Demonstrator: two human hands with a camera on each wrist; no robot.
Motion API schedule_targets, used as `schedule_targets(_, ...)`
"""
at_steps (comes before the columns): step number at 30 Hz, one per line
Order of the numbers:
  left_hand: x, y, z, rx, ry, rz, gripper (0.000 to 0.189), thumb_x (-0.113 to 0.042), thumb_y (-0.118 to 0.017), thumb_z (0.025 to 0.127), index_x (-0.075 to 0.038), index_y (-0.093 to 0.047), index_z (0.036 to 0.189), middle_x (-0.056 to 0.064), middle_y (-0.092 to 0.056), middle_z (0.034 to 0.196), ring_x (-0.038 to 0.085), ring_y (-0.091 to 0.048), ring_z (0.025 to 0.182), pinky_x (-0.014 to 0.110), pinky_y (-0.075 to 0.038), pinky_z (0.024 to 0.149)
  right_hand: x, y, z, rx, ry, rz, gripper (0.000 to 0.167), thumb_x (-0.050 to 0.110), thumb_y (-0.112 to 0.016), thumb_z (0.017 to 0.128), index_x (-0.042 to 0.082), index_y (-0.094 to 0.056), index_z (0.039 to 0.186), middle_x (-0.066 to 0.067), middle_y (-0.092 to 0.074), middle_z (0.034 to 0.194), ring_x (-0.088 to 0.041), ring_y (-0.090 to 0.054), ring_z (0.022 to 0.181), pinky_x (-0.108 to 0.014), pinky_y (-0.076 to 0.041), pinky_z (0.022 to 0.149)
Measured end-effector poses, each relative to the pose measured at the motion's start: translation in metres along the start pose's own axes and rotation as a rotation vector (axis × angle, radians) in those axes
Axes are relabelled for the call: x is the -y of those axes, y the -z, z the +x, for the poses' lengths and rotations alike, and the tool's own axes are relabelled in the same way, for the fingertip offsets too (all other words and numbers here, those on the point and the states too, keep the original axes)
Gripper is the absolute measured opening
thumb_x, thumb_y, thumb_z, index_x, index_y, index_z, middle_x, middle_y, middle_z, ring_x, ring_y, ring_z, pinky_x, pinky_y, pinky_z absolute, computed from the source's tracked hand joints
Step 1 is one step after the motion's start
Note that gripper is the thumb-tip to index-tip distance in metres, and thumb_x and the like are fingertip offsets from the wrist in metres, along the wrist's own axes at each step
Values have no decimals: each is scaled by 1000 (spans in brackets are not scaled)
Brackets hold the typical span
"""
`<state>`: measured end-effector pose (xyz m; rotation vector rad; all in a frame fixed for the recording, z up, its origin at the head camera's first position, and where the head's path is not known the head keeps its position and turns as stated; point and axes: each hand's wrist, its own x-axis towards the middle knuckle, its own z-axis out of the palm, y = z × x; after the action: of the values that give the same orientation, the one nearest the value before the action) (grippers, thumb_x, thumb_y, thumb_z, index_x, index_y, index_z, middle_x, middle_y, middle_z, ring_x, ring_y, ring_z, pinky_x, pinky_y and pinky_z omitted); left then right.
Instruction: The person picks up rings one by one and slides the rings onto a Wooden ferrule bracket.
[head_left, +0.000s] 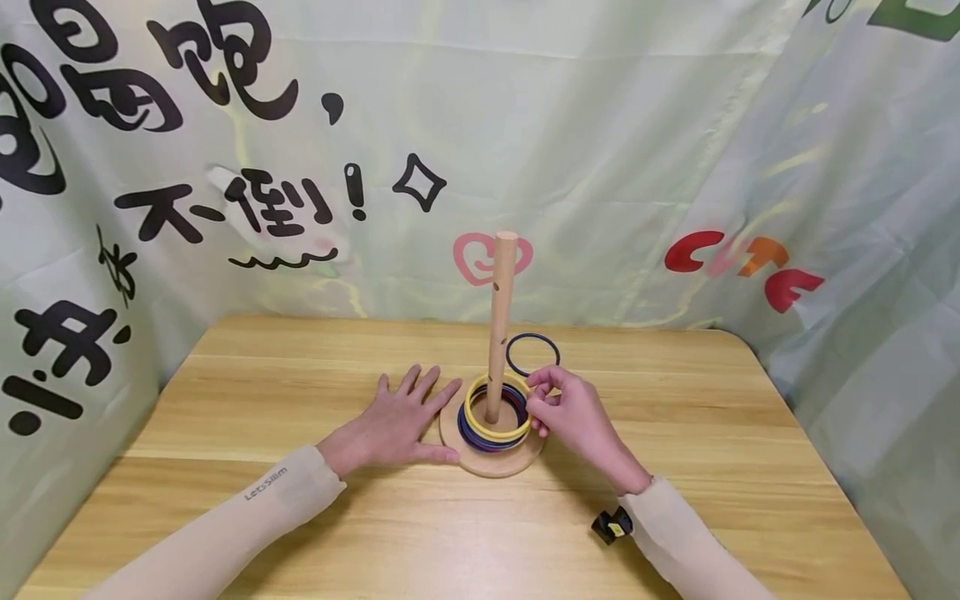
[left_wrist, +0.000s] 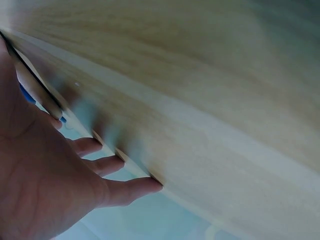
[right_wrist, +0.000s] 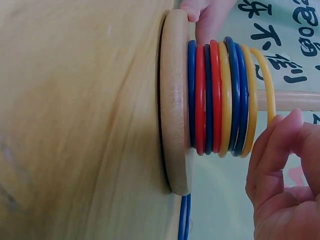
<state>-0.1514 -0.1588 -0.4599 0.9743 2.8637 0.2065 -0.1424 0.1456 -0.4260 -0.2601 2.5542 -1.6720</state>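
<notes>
A wooden peg [head_left: 502, 317] stands upright on a round wooden base [head_left: 491, 467]. Red, blue and yellow rings [right_wrist: 216, 100] are stacked around the peg, low on the base. My right hand [head_left: 572, 414] pinches the near side of a yellow ring [right_wrist: 270, 92] between thumb and fingers. This ring encircles the peg at the top of the stack, tilted and partly lifted off the yellow ring beneath. My left hand [head_left: 395, 425] lies with fingers spread on the table, thumb and index finger at the left edge of the base.
Behind the base, blue rings [right_wrist: 185, 217] lie on the wooden table [head_left: 300, 375]; from the head view they look like one. A printed curtain [head_left: 600, 150] hangs close behind the table. A small black device [head_left: 612, 527] is at the right wrist.
</notes>
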Motion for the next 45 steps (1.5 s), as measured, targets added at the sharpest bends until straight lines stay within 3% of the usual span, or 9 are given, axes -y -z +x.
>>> schedule_targets(17, 3, 0, 1, 11, 4, -14, 114, -89, -54, 93, -19, -22, 177, 27, -22, 176, 58, -20, 158, 91, -23, 106, -3, -3, 0, -2, -31, 0, 25, -6, -65, 95, 0, -72, 118, -11, -62, 89, -21, -67, 62, -36, -59, 56)
schedule_targets(25, 2, 2, 1, 22, 10, -16, 113, -88, -55, 93, -20, -21, 177, 27, -20, 177, 58, -18, 159, 91, -22, 107, -18, 15, 10, -52, -41, 35, 22, 4, -64, 105, -7, -71, 123, -13, -64, 94, -20, -67, 64, -32, -59, 60)
schedule_targets(29, 1, 3, 0, 23, 11, -12, 112, -88, -56, 94, -20, -22, 177, 26, -21, 176, 58, -20, 159, 90, -23, 107, -26, 26, 19, -53, -59, 44, 22, 3, -64, 104, -9, -70, 122, -13, -65, 96, -18, -67, 65, -28, -58, 60)
schedule_targets(36, 1, 3, -1, 26, 18, -10, 113, -88, -55, 93, -20, -22, 177, 26, -22, 176, 58, -21, 158, 90, -23, 107, -37, 32, 36, -11, -72, -90, 19, 10, -73, 106, -1, -71, 120, -12, -69, 98, -18, -64, 68, -26, -51, 58)
schedule_targets(45, -1, 3, -1, 11, 8, -11, 112, -87, -56, 94, -20, -23, 177, 27, -23, 176, 58, -21, 158, 90, -24, 106, -42, 33, 55, 63, -22, -291, 21, 7, -76, 101, -1, -73, 120, -18, -66, 120, -23, -67, 84, -34, -57, 71)
